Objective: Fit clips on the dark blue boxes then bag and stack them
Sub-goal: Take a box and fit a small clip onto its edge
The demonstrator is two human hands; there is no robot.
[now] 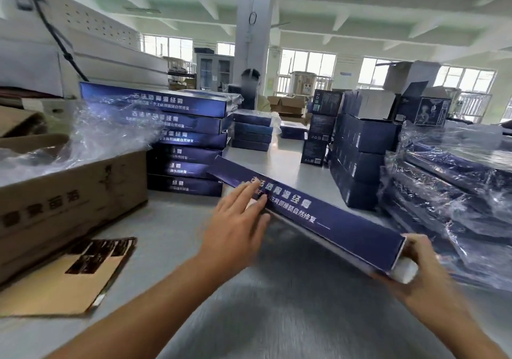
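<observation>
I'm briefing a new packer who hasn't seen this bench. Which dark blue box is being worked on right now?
On the grey worktable, between the stacks of dark blue boxes left and right, find the long flat dark blue box with silver lettering. It alone is tilted off the table, the right hand gripping its near end, the left hand against its side.

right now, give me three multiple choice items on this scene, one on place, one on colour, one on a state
1. Where does the cardboard carton stand?
A. left of the held box
B. right of it
C. on the stack

2. What colour is the held box?
A. red
B. dark blue
C. green

3. How is the right hand?
A. hanging idle
B. flat on the table
C. gripping the box's end

Key: 1 A, the carton is at the left edge; 2 B, its lettered side is dark blue; 3 C, its fingers wrap the near end, while the left hand lies flat-fingered against the side.
</observation>
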